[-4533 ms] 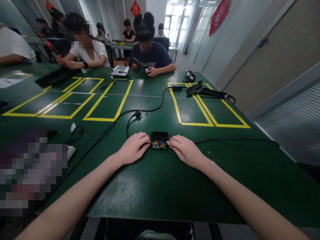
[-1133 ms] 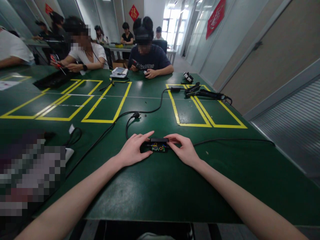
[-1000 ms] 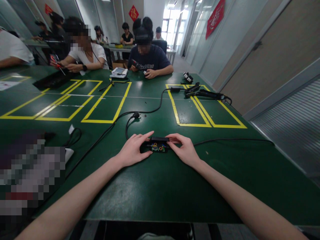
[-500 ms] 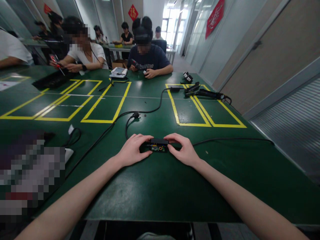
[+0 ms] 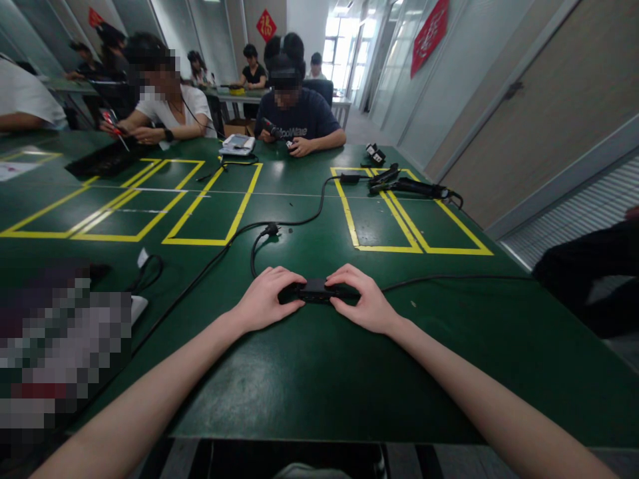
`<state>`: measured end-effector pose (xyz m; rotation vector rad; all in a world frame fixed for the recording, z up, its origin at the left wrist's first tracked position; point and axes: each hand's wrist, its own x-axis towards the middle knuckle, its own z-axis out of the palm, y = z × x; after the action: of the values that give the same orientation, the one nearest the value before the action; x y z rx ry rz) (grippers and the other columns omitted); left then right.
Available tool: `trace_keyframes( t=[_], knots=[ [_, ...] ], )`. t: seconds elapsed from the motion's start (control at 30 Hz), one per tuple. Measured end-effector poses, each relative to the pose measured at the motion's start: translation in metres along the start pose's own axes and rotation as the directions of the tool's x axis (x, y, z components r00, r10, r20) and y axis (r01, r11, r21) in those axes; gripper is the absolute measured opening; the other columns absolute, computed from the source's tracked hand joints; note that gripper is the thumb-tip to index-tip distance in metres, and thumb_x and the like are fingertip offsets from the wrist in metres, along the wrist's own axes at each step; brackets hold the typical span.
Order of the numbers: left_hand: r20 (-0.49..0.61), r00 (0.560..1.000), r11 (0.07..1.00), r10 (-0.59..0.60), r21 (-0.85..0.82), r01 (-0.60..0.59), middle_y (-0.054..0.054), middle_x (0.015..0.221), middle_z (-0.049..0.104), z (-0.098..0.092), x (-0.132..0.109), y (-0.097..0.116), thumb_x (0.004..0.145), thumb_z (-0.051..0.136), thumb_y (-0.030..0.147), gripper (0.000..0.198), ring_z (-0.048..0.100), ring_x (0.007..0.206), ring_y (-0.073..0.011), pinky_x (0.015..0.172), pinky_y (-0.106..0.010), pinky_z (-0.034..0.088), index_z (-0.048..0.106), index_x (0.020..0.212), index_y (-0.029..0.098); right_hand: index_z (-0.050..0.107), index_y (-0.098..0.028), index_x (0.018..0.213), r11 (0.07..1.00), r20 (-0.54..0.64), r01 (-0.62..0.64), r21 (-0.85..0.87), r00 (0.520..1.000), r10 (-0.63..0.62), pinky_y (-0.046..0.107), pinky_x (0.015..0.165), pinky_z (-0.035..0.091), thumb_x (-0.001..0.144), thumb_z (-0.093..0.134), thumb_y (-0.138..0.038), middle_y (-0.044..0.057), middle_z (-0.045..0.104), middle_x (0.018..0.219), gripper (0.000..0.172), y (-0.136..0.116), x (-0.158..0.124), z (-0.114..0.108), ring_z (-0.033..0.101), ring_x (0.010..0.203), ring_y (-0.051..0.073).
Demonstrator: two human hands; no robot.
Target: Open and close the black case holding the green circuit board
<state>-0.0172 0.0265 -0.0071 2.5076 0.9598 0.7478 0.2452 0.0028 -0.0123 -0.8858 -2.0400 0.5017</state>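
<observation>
A small black power adapter lies on the green table in front of me, its cover lying over the inside so that the circuit board no longer shows. My left hand grips its left end between thumb and fingers. At the right end, the thumb and fingers of my right hand pinch the case. A black cord with a plug comes out from behind my left hand. Another black cable stretches right from behind my right hand.
Yellow tape rectangles mark the green table. A long cable crosses on the left near a pixelated item. Black tool-like items lie at the far right. Co-workers sit opposite; a person's dark-clothed leg shows at right.
The adapter's cover has come down over the exposed circuit board, hiding it. My hands stay at both ends, the right slightly further left. A person's leg has appeared at the right edge.
</observation>
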Motion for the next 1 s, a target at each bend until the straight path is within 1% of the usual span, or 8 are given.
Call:
trace_keyframes(
  t=[0.13,0.27,0.47,0.6,0.67,0.77,0.9,1.0],
  knots=[
    [-0.006,1.0,0.999,0.027,-0.026,-0.027,-0.006,0.118,0.075,0.0017,-0.0003,0.0004,0.087,0.074,0.021,0.023,0.068,0.107,-0.0247,0.092,-0.04,0.049,0.064,0.108,0.021,0.068,-0.021,0.104,1.0,0.037,0.004,-0.022,0.999,-0.004,0.038,0.082,0.06,0.086,0.065,-0.014,0.008,0.066,0.102,0.02,-0.0009,-0.0018,0.0009,0.068,0.095,0.022],
    [-0.002,0.999,0.999,0.032,0.004,-0.032,-0.006,0.116,0.075,0.0033,0.0002,-0.0006,0.089,0.075,0.024,0.018,0.068,0.103,-0.024,0.087,-0.039,0.048,0.064,0.103,0.021,0.068,-0.022,0.107,0.998,0.064,0.015,-0.056,0.998,-0.012,0.038,0.083,0.06,0.089,0.062,-0.016,0.008,0.065,0.103,0.02,-0.0011,-0.0027,0.0008,0.068,0.095,0.022],
    [0.017,1.0,0.999,-0.003,0.047,0.003,-0.006,0.111,0.076,0.0012,0.0015,-0.0025,0.095,0.07,0.033,0.02,0.068,0.098,-0.0237,0.088,-0.04,0.05,0.065,0.112,0.022,0.066,-0.022,0.123,0.965,0.113,0.061,-0.255,0.993,-0.033,0.044,0.087,0.058,0.087,0.068,-0.019,0.012,0.068,0.116,0.037,0.004,-0.0034,0.0018,0.068,0.105,0.027],
    [0.004,1.0,0.997,0.008,0.073,-0.008,-0.006,0.105,0.076,0.0004,0.0013,-0.0002,0.097,0.065,0.035,0.021,0.068,0.094,-0.0238,0.086,-0.04,0.053,0.065,0.113,0.021,0.066,-0.021,0.128,0.915,0.134,0.144,-0.376,0.986,-0.1,0.05,0.093,0.055,0.093,0.068,-0.024,0.012,0.073,0.113,0.035,0.0063,-0.0029,0.0012,0.069,0.102,0.028],
    [-0.014,0.998,0.994,0.055,0.098,-0.053,-0.009,0.113,0.075,0.0015,0.0015,0.0017,0.096,0.066,0.035,0.026,0.069,0.1,-0.025,0.089,-0.042,0.053,0.064,0.117,0.021,0.067,-0.02,0.127,0.892,0.147,0.183,-0.414,0.98,-0.134,0.053,0.099,0.052,0.096,0.066,-0.027,0.011,0.075,0.11,0.032,0.006,-0.0026,0.0005,0.069,0.099,0.027],
    [-0.041,0.99,0.982,0.134,0.142,-0.127,-0.011,0.123,0.074,0.0048,0.0023,0.0033,0.096,0.067,0.034,0.031,0.069,0.108,-0.0258,0.093,-0.042,0.054,0.063,0.124,0.02,0.069,-0.019,0.125,0.877,0.169,0.207,-0.433,0.975,-0.147,0.055,0.106,0.049,0.099,0.064,-0.031,0.01,0.076,0.104,0.03,0.0041,-0.0021,-0.0001,0.07,0.096,0.025],
    [-0.052,0.983,0.968,0.176,0.188,-0.163,-0.011,0.113,0.077,0.0074,0.0029,0.0037,0.1,0.063,0.032,0.027,0.072,0.104,-0.0247,0.093,-0.041,0.055,0.066,0.124,0.019,0.07,-0.02,0.127,0.889,0.157,0.213,-0.405,0.974,-0.162,0.058,0.112,0.046,0.098,0.064,-0.032,0.011,0.077,0.11,0.032,0.0012,-0.0008,0.0004,0.071,0.102,0.026],
    [-0.041,0.981,0.966,0.189,0.186,-0.178,-0.011,0.113,0.077,0.0069,0.0025,0.0053,0.101,0.062,0.033,0.028,0.072,0.105,-0.025,0.096,-0.042,0.055,0.067,0.123,0.018,0.07,-0.021,0.128,0.9,0.125,0.239,-0.365,0.97,-0.207,0.058,0.111,0.048,0.097,0.065,-0.031,0.012,0.077,0.116,0.033,-0.0002,0.0001,0.001,0.072,0.106,0.027]
  ],
)
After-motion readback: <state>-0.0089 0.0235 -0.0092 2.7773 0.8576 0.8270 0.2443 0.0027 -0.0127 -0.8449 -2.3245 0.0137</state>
